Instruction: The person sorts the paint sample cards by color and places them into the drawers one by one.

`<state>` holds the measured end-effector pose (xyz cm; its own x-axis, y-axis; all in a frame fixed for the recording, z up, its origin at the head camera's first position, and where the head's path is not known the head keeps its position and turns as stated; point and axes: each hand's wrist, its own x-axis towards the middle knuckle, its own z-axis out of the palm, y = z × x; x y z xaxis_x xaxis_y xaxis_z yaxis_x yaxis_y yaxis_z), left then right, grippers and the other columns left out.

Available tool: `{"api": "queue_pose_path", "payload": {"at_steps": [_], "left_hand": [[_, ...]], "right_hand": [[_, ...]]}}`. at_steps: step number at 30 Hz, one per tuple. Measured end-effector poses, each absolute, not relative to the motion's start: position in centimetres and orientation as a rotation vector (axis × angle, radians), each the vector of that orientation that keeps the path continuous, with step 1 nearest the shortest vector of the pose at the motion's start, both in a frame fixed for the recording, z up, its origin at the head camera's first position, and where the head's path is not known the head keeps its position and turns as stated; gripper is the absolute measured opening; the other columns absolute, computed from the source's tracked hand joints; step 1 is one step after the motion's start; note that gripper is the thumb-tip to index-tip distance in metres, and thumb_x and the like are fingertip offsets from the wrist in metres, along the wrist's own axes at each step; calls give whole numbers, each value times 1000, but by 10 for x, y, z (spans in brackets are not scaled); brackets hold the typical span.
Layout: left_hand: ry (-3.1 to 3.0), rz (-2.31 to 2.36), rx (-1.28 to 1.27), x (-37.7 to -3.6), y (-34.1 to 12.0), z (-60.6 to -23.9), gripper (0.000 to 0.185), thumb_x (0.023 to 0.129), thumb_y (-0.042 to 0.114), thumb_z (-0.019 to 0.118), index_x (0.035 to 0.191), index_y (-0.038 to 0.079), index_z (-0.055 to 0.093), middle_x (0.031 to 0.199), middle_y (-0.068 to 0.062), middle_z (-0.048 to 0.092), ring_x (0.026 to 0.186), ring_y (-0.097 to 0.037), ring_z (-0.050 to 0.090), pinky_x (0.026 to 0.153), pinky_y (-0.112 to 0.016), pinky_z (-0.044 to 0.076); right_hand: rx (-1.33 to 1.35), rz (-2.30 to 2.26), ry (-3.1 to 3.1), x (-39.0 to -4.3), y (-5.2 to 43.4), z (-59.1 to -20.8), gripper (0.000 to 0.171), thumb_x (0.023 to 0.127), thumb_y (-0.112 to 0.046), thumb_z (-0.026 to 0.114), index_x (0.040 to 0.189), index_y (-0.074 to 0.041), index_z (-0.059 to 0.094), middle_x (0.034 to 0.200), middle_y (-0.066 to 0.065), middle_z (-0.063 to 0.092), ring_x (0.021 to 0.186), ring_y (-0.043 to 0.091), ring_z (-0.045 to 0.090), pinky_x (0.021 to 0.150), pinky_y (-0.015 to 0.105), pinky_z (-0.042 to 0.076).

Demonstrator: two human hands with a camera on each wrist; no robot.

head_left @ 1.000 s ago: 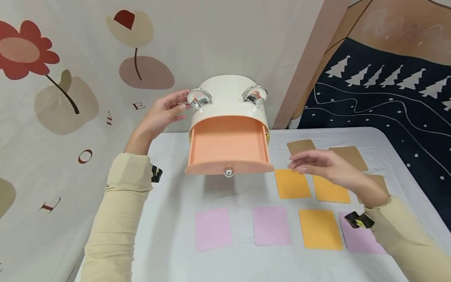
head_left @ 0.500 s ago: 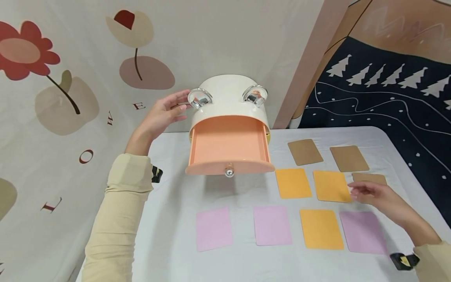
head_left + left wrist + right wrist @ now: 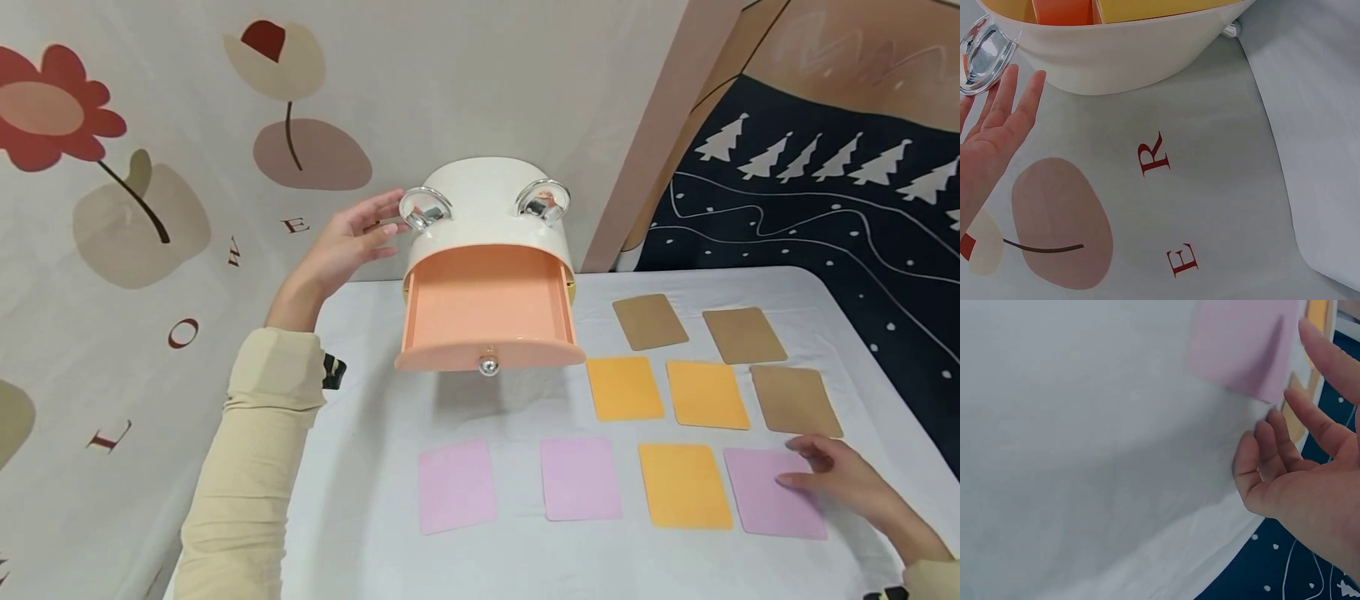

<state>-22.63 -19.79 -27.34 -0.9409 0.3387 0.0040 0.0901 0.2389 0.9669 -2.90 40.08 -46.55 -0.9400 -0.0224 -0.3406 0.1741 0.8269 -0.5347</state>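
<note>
Pink rectangular card (image 3: 772, 492) lies at the lower right of the frame, under the fingertips of the right hand (image 3: 843, 479), its fingers loosely spread, gripping nothing; the left hand (image 3: 341, 246), open and flat, rests against the cream oval drawer box (image 3: 487, 208) at upper centre

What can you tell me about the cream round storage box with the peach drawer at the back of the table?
The cream round plastic storage box stands upright at the table's far edge against the flowered backdrop. Two shiny silver ring handles sit on its top front. Its peach drawer is pulled fully out, showing nothing inside, with a small silver knob in front. The left hand rests against its left side.
</note>
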Motion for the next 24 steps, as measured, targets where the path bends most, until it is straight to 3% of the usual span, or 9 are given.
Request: {"api": "queue_pose_path", "payload": {"at_steps": [3,8,16,22,24], "left_hand": [[2300,1769,411,-226,-199,-273,49,96,9,47,142,13,33,137,-12,39,121,-24,44,99,-44,37],[2300,1766,412,-225,-198,-272,49,95,8,46,143,13,32,137,-12,39,122,-27,43,99,-45,37],[2294,1768,418,-224,-198,-272,50,95,5,45,143,12,31,137,-13,38,123,-30,41,99,-45,37],[2286,1769,422,-225,-197,-272,50,95,6,45,143,12,31,138,-13,38,123,-30,41,99,-45,37],[2285,1768,426,-225,-197,-272,50,95,6,45,143,12,31,138,-13,38,123,-30,41,99,-45,37]], "right_hand": [[126,-781,2692,-29,403,-468,66,71,-32,77,108,15,48,103,31,49,87,32,46,65,27,41],[136,-757,2727,-28,403,-470,60,69,-29,79,99,13,49,91,20,49,79,25,40,58,23,35],[193,-881,2672,-26,407,-467,18,81,-3,64,89,7,51,78,5,52,64,9,42,53,22,39],[262,-1053,2585,-32,421,-465,14,86,7,53,94,17,51,76,5,60,62,6,52,56,23,50],[253,-1149,2589,-38,434,-469,16,88,2,54,96,16,52,78,6,62,63,7,55,56,24,51]]}}
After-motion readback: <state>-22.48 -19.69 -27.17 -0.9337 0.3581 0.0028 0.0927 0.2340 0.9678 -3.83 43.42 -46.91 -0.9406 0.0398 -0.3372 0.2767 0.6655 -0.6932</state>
